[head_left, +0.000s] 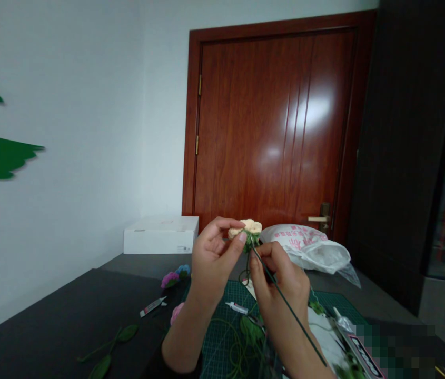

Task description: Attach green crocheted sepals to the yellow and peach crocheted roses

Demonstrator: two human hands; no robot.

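My left hand pinches a cream crocheted flower with a green base, thumb in front and fingers behind. Just below the flower, my right hand has its fingers closed on a long, thin dark green stem. The stem's upper end meets the green base and its lower end slants down across my right wrist. Whether the tip is inside the base or only touching it, I cannot tell. A loop of thin green yarn hangs between my hands.
A green cutting mat lies on the dark table, bearing a glue tube and green yarn. Left are another tube, a leafy stem and crocheted flowers. Behind stand a white box and a white plastic bag.
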